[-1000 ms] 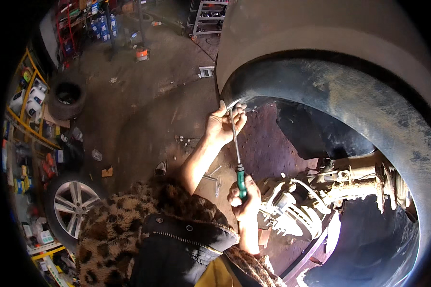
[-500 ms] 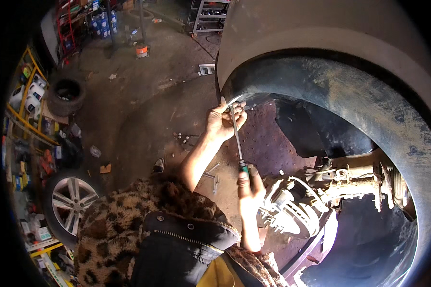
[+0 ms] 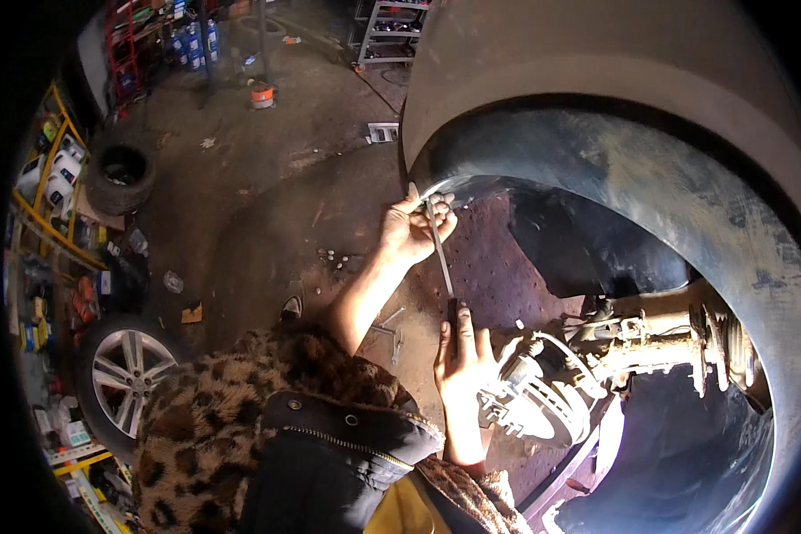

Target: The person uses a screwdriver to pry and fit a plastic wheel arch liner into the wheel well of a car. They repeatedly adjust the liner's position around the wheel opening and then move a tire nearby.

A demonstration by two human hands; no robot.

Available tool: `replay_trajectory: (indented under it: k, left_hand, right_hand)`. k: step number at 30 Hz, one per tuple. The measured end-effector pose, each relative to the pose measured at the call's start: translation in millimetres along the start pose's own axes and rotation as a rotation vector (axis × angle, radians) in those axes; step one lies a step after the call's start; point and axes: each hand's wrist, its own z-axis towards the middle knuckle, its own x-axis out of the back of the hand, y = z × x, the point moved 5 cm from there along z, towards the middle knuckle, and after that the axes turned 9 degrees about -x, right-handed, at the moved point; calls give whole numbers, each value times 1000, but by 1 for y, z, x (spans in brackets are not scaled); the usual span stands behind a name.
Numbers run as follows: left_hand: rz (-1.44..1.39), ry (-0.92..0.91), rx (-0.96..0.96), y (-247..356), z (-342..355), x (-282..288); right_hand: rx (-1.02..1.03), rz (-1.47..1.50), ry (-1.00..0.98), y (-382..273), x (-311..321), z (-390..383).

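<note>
My right hand [image 3: 464, 360] is wrapped round the dark handle of a screwdriver [image 3: 442, 254], fingers stretched along the handle. Its long metal shank points up and away to the lower front corner of the dark wheel arch [image 3: 525, 133]. There my left hand [image 3: 408, 228] grips the arch's edge, thumb on the outer side and fingers curled beside the shank's end. The very tip, and any fastener there, are hidden by the fingers. Below and right of my hands sits the bare wheel hub with its brake disc [image 3: 543, 409].
A wheel with a silver rim [image 3: 132, 378] lies at the left, and a bare tyre [image 3: 121, 176] farther off. Yellow-framed shelves [image 3: 58, 214] line the left side. Metal wrenches [image 3: 395, 334] and small nuts lie on the floor. A suspension strut [image 3: 659, 343] crosses the wheel well.
My right hand has turned on the screwdriver handle, its fingers now more stretched out. The left hand stays at the arch edge. The view has shifted slightly.
</note>
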Motion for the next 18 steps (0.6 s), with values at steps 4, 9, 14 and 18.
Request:
replay_trajectory:
  k: [4,9,14,18]
  left_hand:
    - [80,18,-29,-15,4,3]
    - [126,5,-13,-7,0,3]
    - [152,-77,65,-11,1,3]
    - [9,-248,186,-19,7,-5]
  right_hand:
    - [-590,575,-173,37,-6,-4]
    - [-1120,1110,-454,47,-12,-8]
    - [-139,-85,-26,7,8,1]
    - [-1149,1020,-523,51,-6,9]
